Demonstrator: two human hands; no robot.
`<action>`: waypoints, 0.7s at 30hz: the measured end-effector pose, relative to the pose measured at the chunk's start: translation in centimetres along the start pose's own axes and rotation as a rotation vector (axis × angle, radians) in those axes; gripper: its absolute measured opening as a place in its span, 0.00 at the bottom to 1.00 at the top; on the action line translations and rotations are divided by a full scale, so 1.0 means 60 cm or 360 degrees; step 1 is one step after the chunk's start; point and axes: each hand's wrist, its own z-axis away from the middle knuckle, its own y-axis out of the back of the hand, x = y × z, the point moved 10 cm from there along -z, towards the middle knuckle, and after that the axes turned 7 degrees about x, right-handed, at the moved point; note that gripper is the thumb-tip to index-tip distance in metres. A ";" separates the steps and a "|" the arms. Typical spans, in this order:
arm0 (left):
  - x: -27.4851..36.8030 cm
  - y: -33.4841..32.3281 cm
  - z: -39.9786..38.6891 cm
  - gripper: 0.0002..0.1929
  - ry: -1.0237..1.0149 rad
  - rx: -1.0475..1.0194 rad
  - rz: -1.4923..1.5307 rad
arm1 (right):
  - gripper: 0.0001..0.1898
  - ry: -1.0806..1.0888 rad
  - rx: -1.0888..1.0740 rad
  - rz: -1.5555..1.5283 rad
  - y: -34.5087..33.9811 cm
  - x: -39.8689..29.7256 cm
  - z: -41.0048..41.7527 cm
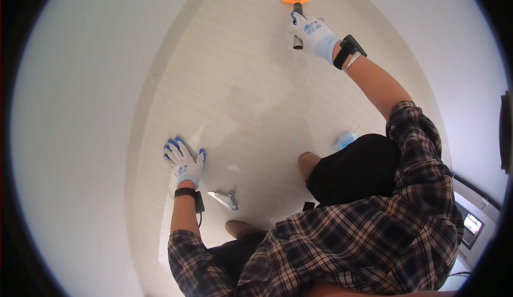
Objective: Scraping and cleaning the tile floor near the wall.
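My right hand (310,30), in a white work glove with blue fingertips, grips the dark handle of a scraper (297,7) with a wide orange head. The tool is stretched out ahead over the pale tiled floor (224,52), and its hollow-looking handle end sticks out below the fist. My left hand (185,160), gloved the same way, rests palm down on the floor at the left with fingers spread and holds nothing. Close to the left wrist lies a white and grey tool (226,199), perhaps another scraper; its exact kind is unclear.
A light blue face mask (346,140) lies on the floor beside my right knee (356,168). White walls (80,108) rise on both sides above a beige baseboard (148,84). My shoes (240,229) are on the floor close to the white and grey tool.
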 end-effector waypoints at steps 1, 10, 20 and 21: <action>0.001 0.001 -0.001 0.47 -0.0003 0.0005 -0.0012 | 0.19 -0.0007 0.0006 -0.0010 -0.001 0.002 0.002; -0.029 0.033 0.016 0.46 0.0025 0.0199 -0.0130 | 0.12 0.0357 0.0209 -0.0002 0.056 -0.080 0.028; -0.041 0.058 0.028 0.45 0.0111 0.0199 -0.0136 | 0.16 0.0804 0.0153 -0.0455 0.085 -0.212 0.135; -0.037 0.058 0.025 0.45 0.0111 0.0184 -0.0136 | 0.17 0.0712 0.0143 -0.0446 0.083 -0.197 0.132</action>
